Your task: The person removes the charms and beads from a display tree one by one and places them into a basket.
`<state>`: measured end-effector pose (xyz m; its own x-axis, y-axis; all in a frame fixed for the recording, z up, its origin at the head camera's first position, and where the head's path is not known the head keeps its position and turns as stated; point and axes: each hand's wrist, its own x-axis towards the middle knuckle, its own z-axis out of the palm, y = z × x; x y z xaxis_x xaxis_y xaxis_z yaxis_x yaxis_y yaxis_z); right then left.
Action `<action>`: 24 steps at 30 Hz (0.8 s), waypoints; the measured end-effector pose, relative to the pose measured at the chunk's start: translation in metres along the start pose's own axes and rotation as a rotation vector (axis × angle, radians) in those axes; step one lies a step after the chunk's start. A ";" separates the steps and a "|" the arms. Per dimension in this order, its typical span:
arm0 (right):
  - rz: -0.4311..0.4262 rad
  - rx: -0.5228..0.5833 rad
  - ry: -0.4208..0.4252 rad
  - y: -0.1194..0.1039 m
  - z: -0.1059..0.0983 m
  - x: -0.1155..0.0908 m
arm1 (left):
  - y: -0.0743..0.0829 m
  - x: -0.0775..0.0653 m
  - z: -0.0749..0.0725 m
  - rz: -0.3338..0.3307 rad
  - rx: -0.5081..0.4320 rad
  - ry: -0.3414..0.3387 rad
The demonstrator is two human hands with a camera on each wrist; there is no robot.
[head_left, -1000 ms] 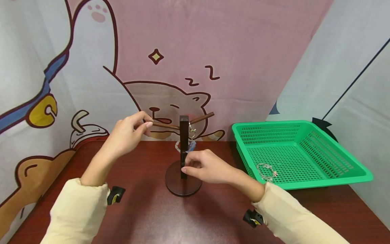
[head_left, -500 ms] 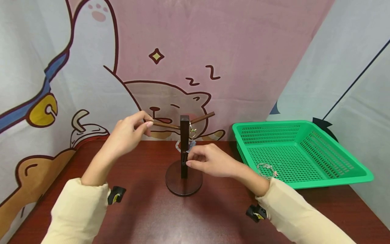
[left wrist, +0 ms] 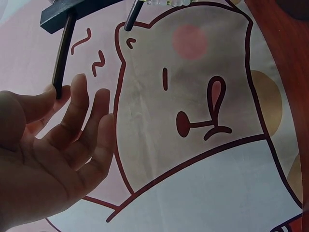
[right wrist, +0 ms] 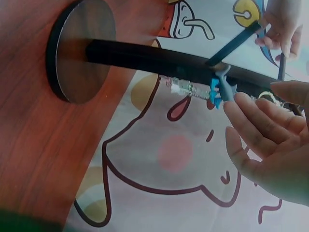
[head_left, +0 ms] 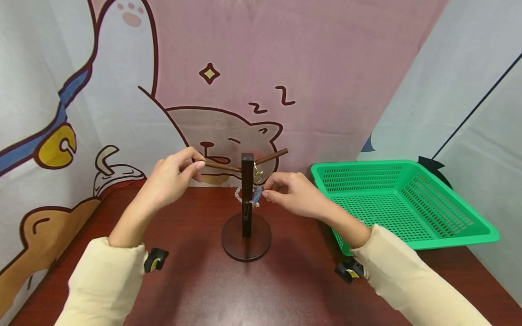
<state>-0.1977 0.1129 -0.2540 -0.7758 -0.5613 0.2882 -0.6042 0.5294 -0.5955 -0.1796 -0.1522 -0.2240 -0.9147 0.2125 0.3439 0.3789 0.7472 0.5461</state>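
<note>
A dark wooden jewelry stand rises from a round base, with pegs sticking out. My left hand pinches the end of its left wooden peg between thumb and index finger. Beside the post hangs a clear beaded bracelet with a blue tail-shaped charm. The fingertips of my right hand are right at this charm, fingers loosely bent; whether they touch it I cannot tell. Higher up, another bracelet with a gold-coloured ring hangs by the right peg.
A green plastic basket stands on the right of the reddish-brown table. My right forearm covers most of the beaded bracelet lying in it. A cartoon-printed cloth hangs behind the table.
My right hand has moved up and to the right, from the lower part of the post to the blue charm, which is now less covered. My left hand keeps its pinch on the peg.
</note>
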 end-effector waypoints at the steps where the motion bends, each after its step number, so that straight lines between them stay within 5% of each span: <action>1: 0.007 -0.007 0.010 0.001 -0.001 0.001 | 0.000 0.000 0.000 -0.001 0.000 -0.001; 9: 0.033 -0.005 0.076 0.005 -0.006 0.007 | 0.000 0.000 0.000 -0.008 0.001 -0.006; 24: 0.041 0.052 0.032 0.001 -0.004 0.013 | 0.000 0.000 0.000 -0.014 0.000 -0.009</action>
<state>-0.2092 0.1092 -0.2481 -0.8057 -0.5184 0.2865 -0.5622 0.5171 -0.6454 -0.1795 -0.1520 -0.2236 -0.9209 0.2079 0.3297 0.3665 0.7499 0.5508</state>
